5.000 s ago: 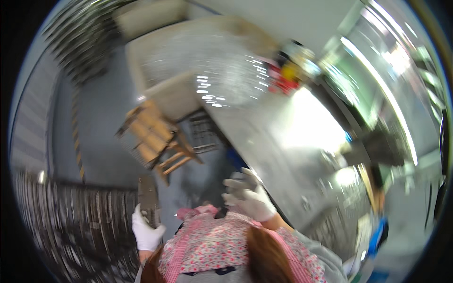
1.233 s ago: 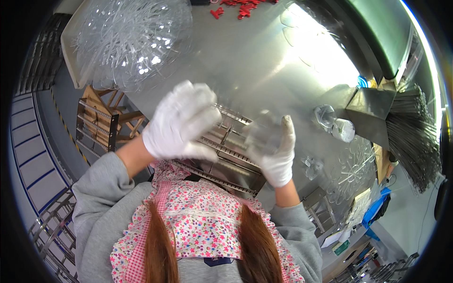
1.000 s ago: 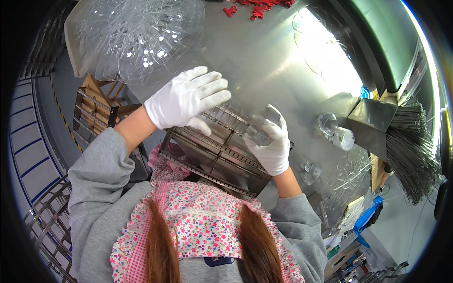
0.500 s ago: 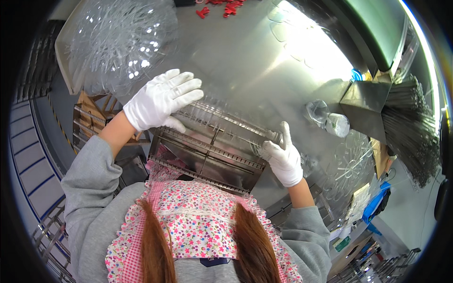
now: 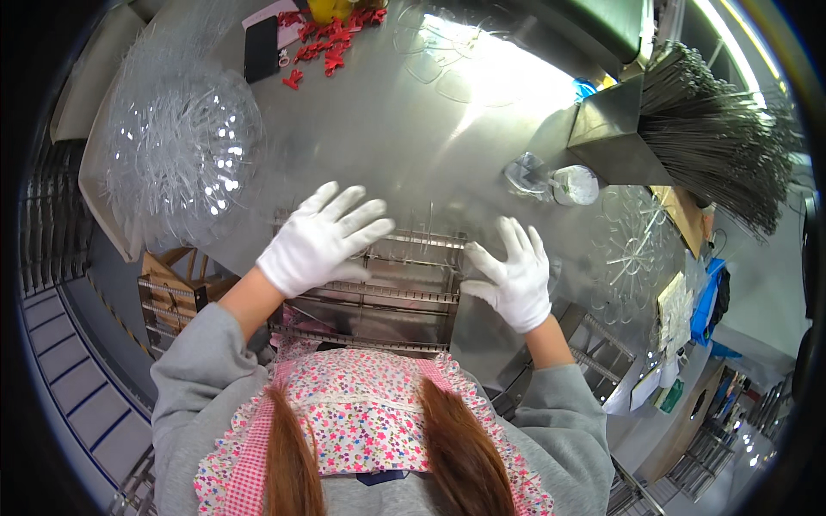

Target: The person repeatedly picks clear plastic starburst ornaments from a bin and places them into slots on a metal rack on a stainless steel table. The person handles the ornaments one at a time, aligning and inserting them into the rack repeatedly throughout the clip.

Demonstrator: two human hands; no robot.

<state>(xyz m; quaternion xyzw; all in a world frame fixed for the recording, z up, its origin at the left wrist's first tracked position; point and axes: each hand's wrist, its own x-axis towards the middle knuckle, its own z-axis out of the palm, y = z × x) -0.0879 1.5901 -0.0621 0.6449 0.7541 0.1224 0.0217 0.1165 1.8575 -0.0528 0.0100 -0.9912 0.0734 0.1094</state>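
While both gloved hands are held out above the near side of the work, a metal rack (image 5: 387, 295) lies between them at the near edge of the tabletop (image 5: 379, 142), just beyond the flowered apron (image 5: 370, 404). Its long axis runs from left to right across the person's front, one end pointing toward the left forearm and the other toward the right hand. Notched rails follow that length, parallel to one another, joined by shorter bars at the ends, so the frame reads as a long rectangle. Small clear pieces (image 5: 400, 249) line the far rail, some standing up as thin spikes.

The left hand (image 5: 323, 241) covers the rack's far left part, its grip wide, fingers fanned forward and to the right. The right hand (image 5: 514, 279) is just beside the right end, its grip also wide, thumb toward the rack; whether either glove touches metal I cannot tell. Both gloves are white, soft knitted cloth.

Brushed, shiny metal makes up the tabletop. At left sits a rounded heap of glossy clear plastic strands (image 5: 185, 155); beyond are matt red clips (image 5: 331, 43). At right, an angular metal holder (image 5: 607, 129) carries a dense bundle of thin grey rods (image 5: 723, 138).
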